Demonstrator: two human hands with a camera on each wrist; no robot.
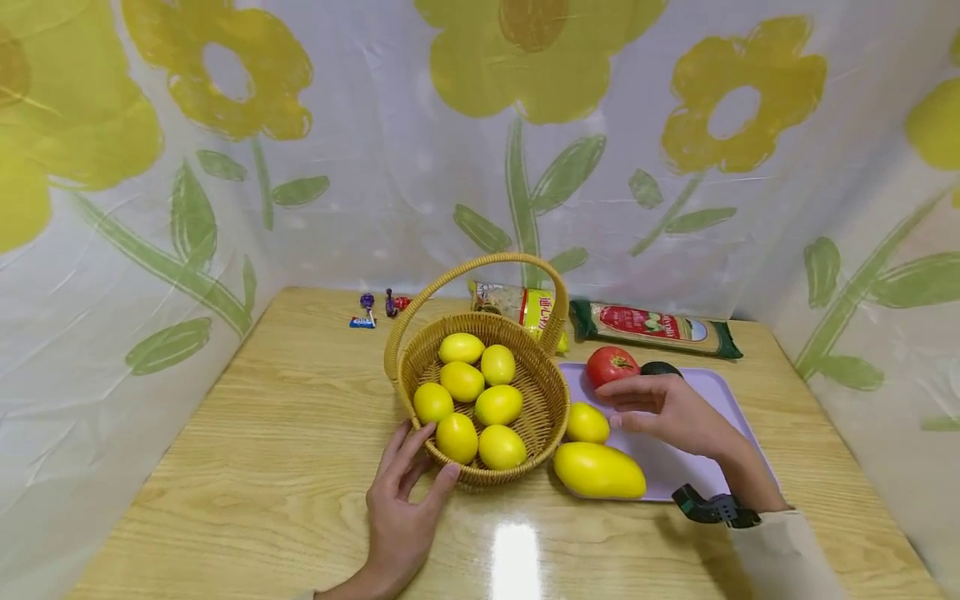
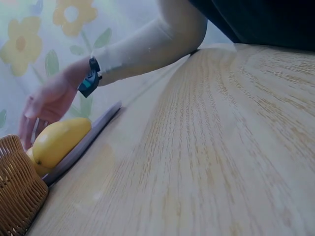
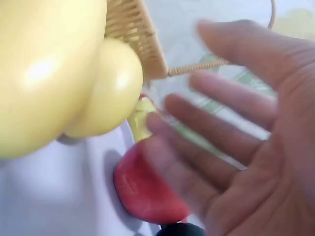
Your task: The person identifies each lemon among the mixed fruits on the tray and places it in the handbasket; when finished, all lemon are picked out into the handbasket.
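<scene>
In the head view a wicker basket (image 1: 555, 392) with a tall handle holds several yellow lemons (image 1: 462, 382). My left hand (image 1: 405, 517) rests its fingers against the basket's near left side. Over a lilac tray (image 1: 716, 387) to the right, my right hand (image 1: 678, 412) hovers with fingers loosely bent and nothing in them. Close to its fingertips lies another lemon (image 1: 587, 423) beside the basket, with a mango (image 1: 600, 471) in front. A tomato (image 1: 611, 367) and a dark, partly hidden round item (image 1: 662, 368) sit behind that hand. The right wrist view shows its spread fingers (image 3: 216, 132) apart from the lemon.
Along the back edge lie a green-ended noodle packet (image 1: 660, 327), a yellow-and-clear food bag (image 1: 506, 300) partly behind the basket, and a few small wrapped sweets (image 1: 363, 321). Flower-printed curtains (image 1: 352, 167) close in the wooden table (image 1: 285, 467) at the back and sides.
</scene>
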